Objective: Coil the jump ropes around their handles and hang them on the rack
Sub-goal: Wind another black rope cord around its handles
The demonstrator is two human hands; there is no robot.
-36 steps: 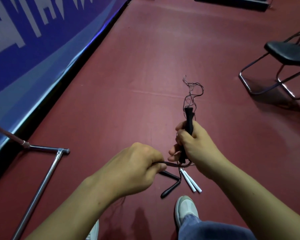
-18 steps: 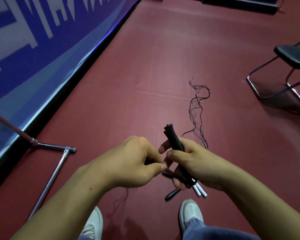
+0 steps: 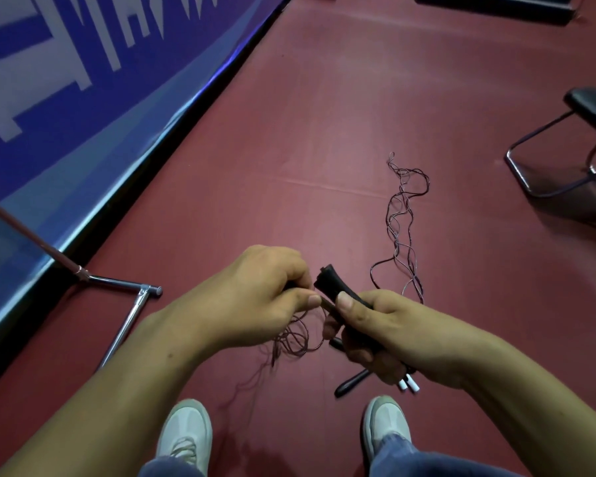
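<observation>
Looking straight down at a dark red floor [image 3: 324, 98] here. Got the right hand [image 3: 386, 335] closed tight round a black jump-rope handle [image 3: 331, 285]: thumb pressed flat on top, fingers curled underneath, no slack in that grip. Top end of the handle poking out of the fist toward 10 o'clock, tilted and held up off the floor.

Left hand [image 3: 255, 297] just beside it at 9 o'clock. Thumb and forefinger pinched on the thin dark cord [image 3: 291, 339] right next to the handle's top end, other fingers curled in. Slack loops of that cord dangling at 5 o'clock of the left hand, between the two wrists.

Another long squiggle of thin rope [image 3: 405, 215] strung out on the floor at 12 o'clock from the right hand, well apart from both grips. Can't tell whether same rope or a different one.

Peeking out under the right hand at 6 o'clock: two white handle ends [image 3: 408, 385] and a second black handle [image 3: 351, 382]. Hard to say whether touching the hand or not.

Pale sneakers [image 3: 186, 432] down at 6 o'clock of the frame. Chrome tube frame [image 3: 128, 321] at 8 o'clock by the blue banner [image 3: 83, 80], black chair [image 3: 592, 111] over at 2 o'clock.
</observation>
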